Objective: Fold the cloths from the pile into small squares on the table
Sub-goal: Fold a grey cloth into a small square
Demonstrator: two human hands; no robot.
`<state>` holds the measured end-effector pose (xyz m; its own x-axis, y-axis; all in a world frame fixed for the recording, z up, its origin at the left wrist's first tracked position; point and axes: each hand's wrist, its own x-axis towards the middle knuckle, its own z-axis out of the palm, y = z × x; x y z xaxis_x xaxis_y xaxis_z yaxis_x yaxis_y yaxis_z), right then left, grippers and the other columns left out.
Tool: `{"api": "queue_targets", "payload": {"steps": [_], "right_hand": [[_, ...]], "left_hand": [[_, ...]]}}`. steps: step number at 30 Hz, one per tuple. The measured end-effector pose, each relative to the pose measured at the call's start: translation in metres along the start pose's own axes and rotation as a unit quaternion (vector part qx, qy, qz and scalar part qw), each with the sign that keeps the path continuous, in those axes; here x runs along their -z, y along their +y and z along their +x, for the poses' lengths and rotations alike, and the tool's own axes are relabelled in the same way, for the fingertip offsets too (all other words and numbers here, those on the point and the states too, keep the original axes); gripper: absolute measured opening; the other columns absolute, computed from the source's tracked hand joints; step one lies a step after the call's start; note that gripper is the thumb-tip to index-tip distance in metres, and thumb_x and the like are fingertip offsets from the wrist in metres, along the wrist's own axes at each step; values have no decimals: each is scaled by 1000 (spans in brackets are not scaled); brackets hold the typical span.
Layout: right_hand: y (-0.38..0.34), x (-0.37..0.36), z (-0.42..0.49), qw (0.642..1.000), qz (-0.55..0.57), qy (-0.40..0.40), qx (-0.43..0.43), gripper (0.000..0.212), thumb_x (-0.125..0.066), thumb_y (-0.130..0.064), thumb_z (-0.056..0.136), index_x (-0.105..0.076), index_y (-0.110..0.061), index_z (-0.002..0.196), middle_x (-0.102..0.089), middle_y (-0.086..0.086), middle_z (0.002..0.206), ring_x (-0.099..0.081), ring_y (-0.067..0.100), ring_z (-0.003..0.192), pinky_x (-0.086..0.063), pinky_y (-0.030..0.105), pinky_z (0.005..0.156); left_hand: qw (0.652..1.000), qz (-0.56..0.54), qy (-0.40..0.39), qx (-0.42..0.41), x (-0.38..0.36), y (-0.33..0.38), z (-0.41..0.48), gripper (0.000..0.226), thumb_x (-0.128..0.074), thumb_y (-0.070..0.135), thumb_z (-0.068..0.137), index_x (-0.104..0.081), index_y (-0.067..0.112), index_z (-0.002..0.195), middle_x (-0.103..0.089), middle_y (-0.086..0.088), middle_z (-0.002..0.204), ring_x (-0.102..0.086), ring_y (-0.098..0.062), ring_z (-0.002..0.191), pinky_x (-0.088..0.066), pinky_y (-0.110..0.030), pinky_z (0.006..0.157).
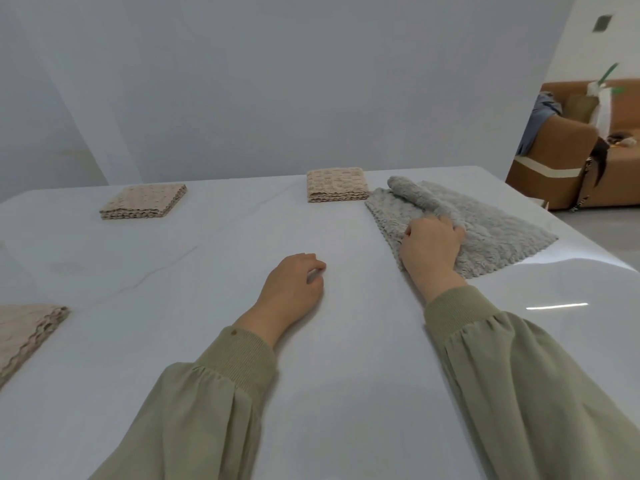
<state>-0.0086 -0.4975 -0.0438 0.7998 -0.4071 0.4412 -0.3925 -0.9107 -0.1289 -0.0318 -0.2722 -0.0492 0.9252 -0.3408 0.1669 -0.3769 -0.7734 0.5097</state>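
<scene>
On a glossy white counter (242, 358) with faint grey veins, backed by a plain pale wall (242, 81), the work lies toward 1 o'clock. Past the counter's far right corner, at 2 o'clock, the room opens onto a brown sofa (561, 140) with blurred things heaped on it. The grey cloth (502, 233) lies flat near the counter's right edge, turned like a diamond, one corner pointing to 3 o'clock. A raised fold (415, 195) crosses it, its long axis running from the right hand (431, 245) away toward 11 o'clock. That hand's grip is closed around the near end of the fold. The left hand (294, 289) rests on bare counter at the centre, fingers loosely curled, its grip holding nothing. One folded beige square (143, 201) sits at 11 o'clock. A second beige square (337, 185) sits at 12 o'clock, just beside the grey cloth. A beige stack (27, 334) is cut off at 9 o'clock.
</scene>
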Motion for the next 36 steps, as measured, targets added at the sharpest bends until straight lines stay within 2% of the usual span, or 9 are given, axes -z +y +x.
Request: {"api": "queue_targets", "payload": {"steps": [5, 9, 13, 16, 22, 25, 27, 31, 36], "right_hand": [[-4, 3, -1, 976, 118, 185, 7, 14, -54, -7, 79, -67, -3, 78, -61, 14, 94, -50, 31, 92, -33, 41, 81], [-13, 19, -4, 867, 255, 414, 110, 7, -51, -6, 85, -58, -4, 84, -61, 17, 107, -47, 28, 101, -33, 43, 93], [-24, 17, -12, 980, 152, 89, 96, 43, -43, -42, 91, -49, -7, 116, -52, 13, 129, -40, 30, 126, -8, 59, 111], [-17, 9, -12, 987, -1, -150, 61, 63, -34, -61, 91, -43, -14, 132, -51, 10, 135, -39, 29, 131, -5, 63, 109], [-28, 11, -17, 977, 97, 124, 145, 18, -59, -6, 81, -58, -5, 99, -65, 12, 94, -60, 31, 98, -19, 65, 109], [-54, 25, -38, 857, 335, 256, 298, 31, -54, -20, 89, -53, 1, 112, -62, 20, 115, -51, 31, 115, -19, 53, 112], [-78, 35, -59, 836, 375, 199, 347, 39, -50, -29, 88, -43, -5, 119, -48, 20, 136, -35, 29, 131, -13, 46, 115], [-99, 24, -75, 952, 129, -120, 252, 73, -44, -52, 87, -20, -15, 145, -7, 8, 158, -1, 25, 146, 5, 54, 114], [-106, 17, -73, 947, 85, -177, 256, 39, -42, -32, 94, -42, -15, 129, -49, 7, 135, -40, 27, 128, -25, 54, 109]], "left_hand": [[1000, -7, 2, 7, -2, -4, 2, 34, -46, 17, 95, -58, 19, 127, -46, 4, 142, -35, -11, 134, -21, -16, 101], [997, -49, 54, 26, -1, -7, 4, 29, -47, 14, 94, -64, 16, 117, -55, 3, 133, -43, -13, 127, -27, -17, 101], [986, -104, 104, 80, 8, -15, 5, 29, -45, 9, 92, -67, 17, 109, -61, 3, 123, -50, -13, 120, -35, -23, 101], [980, -131, 106, 104, 12, -23, 1, 28, -46, 9, 92, -68, 19, 106, -62, 6, 118, -53, -9, 113, -34, -17, 94], [974, -172, 103, 108, 22, -31, -9, 25, -48, 11, 93, -69, 21, 102, -62, 10, 107, -53, -4, 94, -38, -15, 82], [951, -244, 139, 129, 33, -38, -10, 24, -49, 9, 92, -70, 19, 98, -64, 7, 102, -57, -5, 91, -42, -6, 70], [925, -299, 179, 153, 42, -46, -11, 24, -49, 6, 91, -70, 16, 97, -67, 1, 101, -62, -14, 96, -48, -15, 81], [884, -363, 222, 195, 58, -62, -21, 23, -47, 10, 93, -68, 16, 101, -67, 0, 104, -61, -13, 92, -48, -25, 81], [870, -400, 189, 215, 70, -73, -31, 22, -48, 18, 95, -63, 19, 112, -66, 3, 103, -61, -18, 92, -50, -34, 82]]}}
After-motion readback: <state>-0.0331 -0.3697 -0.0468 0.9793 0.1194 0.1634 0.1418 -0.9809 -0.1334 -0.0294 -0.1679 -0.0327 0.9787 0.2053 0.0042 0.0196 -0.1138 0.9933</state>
